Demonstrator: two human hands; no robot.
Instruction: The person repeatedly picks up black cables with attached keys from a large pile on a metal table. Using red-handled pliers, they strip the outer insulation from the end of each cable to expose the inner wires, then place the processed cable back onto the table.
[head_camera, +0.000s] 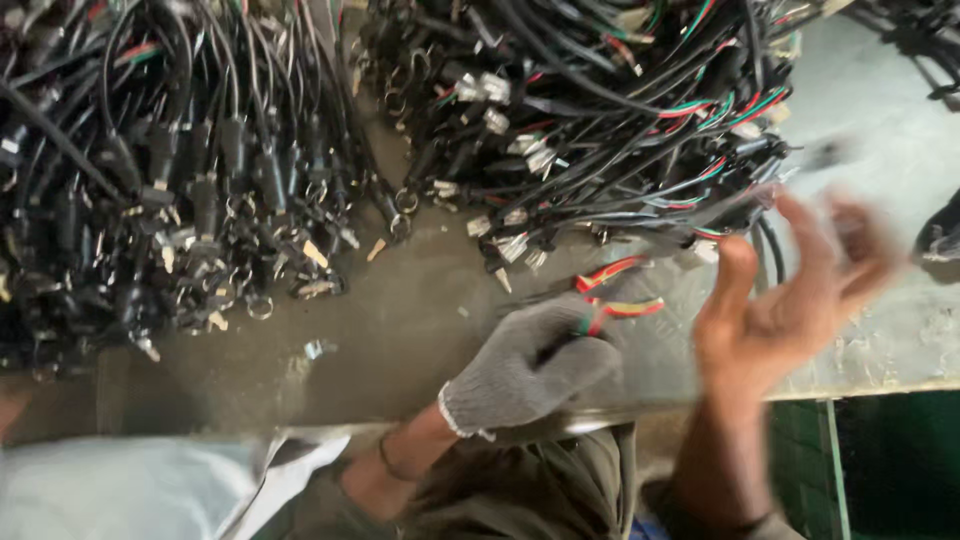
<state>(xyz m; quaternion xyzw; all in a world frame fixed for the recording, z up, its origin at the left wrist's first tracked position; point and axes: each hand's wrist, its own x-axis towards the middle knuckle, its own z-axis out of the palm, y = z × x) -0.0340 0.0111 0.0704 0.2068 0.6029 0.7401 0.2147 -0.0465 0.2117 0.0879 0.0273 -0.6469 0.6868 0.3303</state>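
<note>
My left hand (530, 365), in a grey knit glove, is closed around a small plier-like tool with red-and-yellow handles (620, 290); the handles stick out toward the upper right. My bare right hand (790, 300) is blurred by motion. Its palm faces up with the fingers spread, just below a bundle of black, red and green wires (690, 150). A black cable (771, 245) runs between its thumb and fingers, and I see nothing gripped in the palm.
A large heap of black cables with plugs and metal rings (190, 180) covers the left of the worn metal bench (400, 330). Small metal bits (316, 348) lie loose. The bench edge (880, 385) runs at the lower right, with a pale sheet (120, 490) at the lower left.
</note>
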